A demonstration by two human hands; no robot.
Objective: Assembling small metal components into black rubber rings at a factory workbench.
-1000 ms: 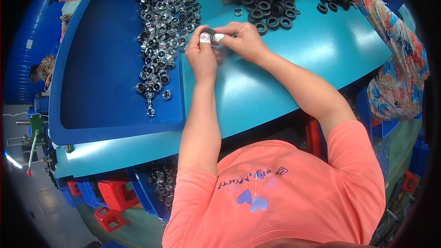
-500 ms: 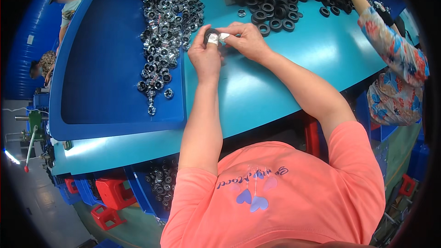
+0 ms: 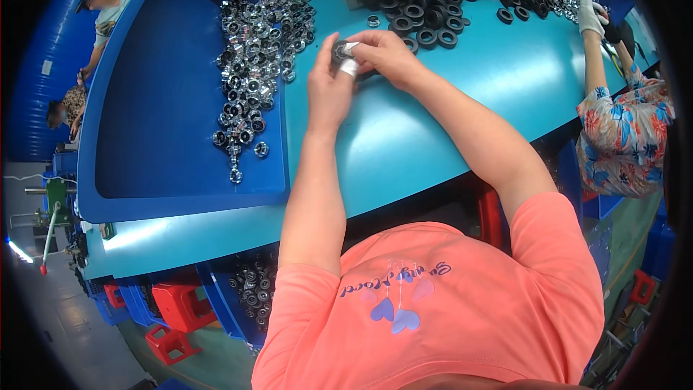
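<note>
The left hand is clamped on a dark ring, fingers behind it and thumb in front; the ring's inner detail is too blurred to make out. The right hand pinches the same ring from the right, its fingertips close to the left thumb. White tape wraps both thumbs. The ring is held above the desk, just right of a blue bin. Chrome parts lie heaped along the bin's right side. One chrome piece sits alone on the desk beyond the hands, just left of a pile of black rings. Farther right, a co-worker in a flowered sleeve reaches over the desk with a gloved hand. A red stool stands below the desk at lower left.
</note>
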